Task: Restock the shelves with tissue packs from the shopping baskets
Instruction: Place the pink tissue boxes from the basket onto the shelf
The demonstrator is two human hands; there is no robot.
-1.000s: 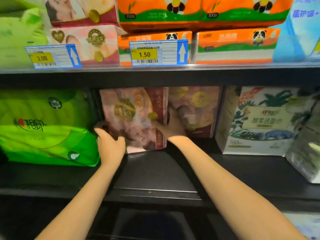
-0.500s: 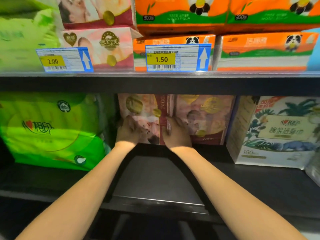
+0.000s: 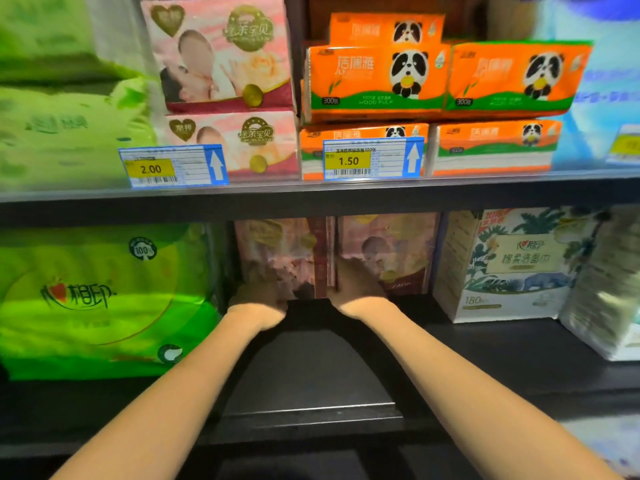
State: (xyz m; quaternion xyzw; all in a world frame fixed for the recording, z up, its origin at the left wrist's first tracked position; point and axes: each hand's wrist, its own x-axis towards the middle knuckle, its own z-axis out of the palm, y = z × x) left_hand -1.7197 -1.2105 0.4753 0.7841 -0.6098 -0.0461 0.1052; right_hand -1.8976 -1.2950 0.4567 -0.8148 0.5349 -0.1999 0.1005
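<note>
Left hand (image 3: 258,289) and right hand (image 3: 358,284) press flat on the pink plastic-wrapped tissue pack (image 3: 280,258) at the black lower shelf (image 3: 308,368) rear. Uneven pushing risks toppling the neighbouring pink pack (image 3: 391,251).

Bright upper shelf (image 3: 311,188), dim shadowed lower shelf (image 3: 311,368), soft motion blur, curved edges

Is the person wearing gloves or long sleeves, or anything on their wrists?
No. Both forearms are bare all the way to the bottom of the picture, with no sleeves showing. The left hand and right hand wear no gloves, and no watch or bracelet shows. The hands sit in shadow, so rings cannot be ruled out.
</note>
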